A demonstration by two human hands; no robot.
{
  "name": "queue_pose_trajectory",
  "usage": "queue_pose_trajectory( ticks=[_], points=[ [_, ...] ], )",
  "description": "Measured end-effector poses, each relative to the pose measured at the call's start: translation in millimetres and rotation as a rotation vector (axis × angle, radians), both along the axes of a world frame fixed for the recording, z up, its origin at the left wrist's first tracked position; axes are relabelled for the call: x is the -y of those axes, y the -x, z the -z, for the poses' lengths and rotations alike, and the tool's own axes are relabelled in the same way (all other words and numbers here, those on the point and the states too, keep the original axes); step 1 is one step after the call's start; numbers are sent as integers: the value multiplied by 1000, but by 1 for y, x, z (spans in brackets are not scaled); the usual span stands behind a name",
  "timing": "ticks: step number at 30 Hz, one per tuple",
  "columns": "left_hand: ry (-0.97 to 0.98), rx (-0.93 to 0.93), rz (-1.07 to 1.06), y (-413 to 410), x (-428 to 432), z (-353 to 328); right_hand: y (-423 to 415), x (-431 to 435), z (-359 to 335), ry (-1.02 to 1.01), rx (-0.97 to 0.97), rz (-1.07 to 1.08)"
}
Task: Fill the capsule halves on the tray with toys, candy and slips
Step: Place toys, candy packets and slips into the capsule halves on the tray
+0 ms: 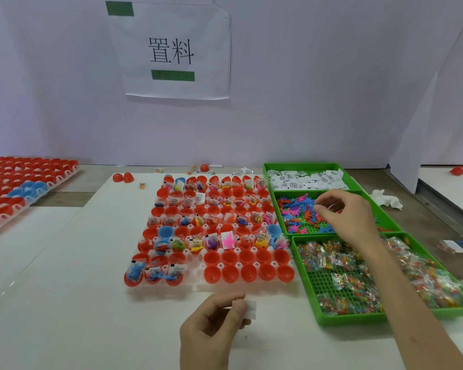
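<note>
Pinching a white slip (249,308) near the tabletop's (78,303) near edge was the left hand's (214,323) grip. Mid-tabletop, the tray (251,286) carried partly filled capsule halves (230,273). Toward the right edge, the right hand's (344,213) grip pinched a pink toy (334,207) over the green toy bin (314,230).

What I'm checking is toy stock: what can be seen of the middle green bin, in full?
The middle green bin is a shallow rectangular tray of bright green plastic with a low rim and a perforated grid floor. It sits flat between the slip bin behind and the candy bin in front. Small flat toys, blue, pink and red, cover most of it; part of the near floor shows bare. The right hand reaches in, apparently pinching a pink toy.
</note>
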State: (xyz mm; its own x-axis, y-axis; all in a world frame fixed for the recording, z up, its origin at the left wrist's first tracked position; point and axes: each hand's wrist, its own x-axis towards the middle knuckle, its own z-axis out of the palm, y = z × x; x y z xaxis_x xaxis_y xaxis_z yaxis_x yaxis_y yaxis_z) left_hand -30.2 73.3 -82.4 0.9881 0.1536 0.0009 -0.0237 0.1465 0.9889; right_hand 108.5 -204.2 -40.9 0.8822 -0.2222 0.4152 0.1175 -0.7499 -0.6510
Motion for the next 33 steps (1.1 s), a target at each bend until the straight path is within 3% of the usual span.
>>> queue_pose_trajectory(
  ticks=[11,18,29,33],
  points=[
    [25,38,-24,0,2,2,5,-1,-4,-57,9,-26],
    [81,23,-37,1,4,1,16,-18,-15,-478,93,-271],
    [163,-1,-86,2,1,-1,19,-32,-19,-507,-14,-341],
    [227,-22,-109,1,2,0,34,-49,-31,-513,-139,-578]
  ],
)
